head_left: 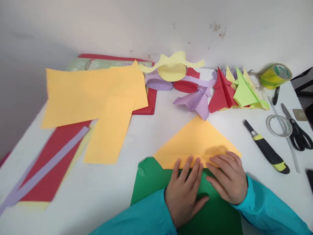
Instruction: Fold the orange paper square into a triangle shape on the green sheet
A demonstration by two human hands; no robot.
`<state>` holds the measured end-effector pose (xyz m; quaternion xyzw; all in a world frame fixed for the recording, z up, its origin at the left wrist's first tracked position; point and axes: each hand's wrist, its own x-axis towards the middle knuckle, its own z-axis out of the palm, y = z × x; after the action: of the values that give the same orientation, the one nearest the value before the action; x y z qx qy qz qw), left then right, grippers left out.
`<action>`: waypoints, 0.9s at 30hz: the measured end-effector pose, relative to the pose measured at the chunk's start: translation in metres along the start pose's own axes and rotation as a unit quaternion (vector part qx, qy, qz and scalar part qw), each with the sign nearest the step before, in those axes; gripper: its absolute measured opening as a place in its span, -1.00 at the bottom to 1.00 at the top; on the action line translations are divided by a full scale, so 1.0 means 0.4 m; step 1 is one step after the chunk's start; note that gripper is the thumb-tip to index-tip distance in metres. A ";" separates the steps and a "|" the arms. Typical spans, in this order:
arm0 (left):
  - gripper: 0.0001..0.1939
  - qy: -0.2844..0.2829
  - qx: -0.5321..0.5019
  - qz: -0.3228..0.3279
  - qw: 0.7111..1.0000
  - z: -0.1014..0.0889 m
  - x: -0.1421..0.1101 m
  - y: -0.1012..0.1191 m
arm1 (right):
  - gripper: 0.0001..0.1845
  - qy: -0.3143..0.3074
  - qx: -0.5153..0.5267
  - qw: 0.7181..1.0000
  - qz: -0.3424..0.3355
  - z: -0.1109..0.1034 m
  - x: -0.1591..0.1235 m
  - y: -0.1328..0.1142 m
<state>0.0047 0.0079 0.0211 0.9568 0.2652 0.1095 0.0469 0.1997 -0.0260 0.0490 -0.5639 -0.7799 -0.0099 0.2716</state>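
Note:
A folded orange sheet of paper lies with its point toward the wall and its straight folded edge toward me. That near edge rests on a green sheet. My left hand lies with outstretched fingers, the tips pressing on the near edge of the orange paper. To its right, my right hand also has its fingers extended, touching the orange paper near its right corner. Neither hand grasps anything. Just beyond the orange point sits a folded purple paper plane.
Red and green paper planes stand at the back right. A utility knife, tape roll, scissors and yellow tape lie right. Orange sheets, purple strips and red paper lie left.

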 end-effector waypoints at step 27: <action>-0.32 0.004 0.021 0.002 1.000 0.011 -0.004 0.001 | -0.80 0.022 -0.033 0.999 -0.033 0.024 0.008 0.006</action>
<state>0.0046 0.0067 0.0167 0.9576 0.2661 0.1076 0.0258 0.1972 -0.0192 0.0413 -0.5464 -0.7909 -0.0573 0.2697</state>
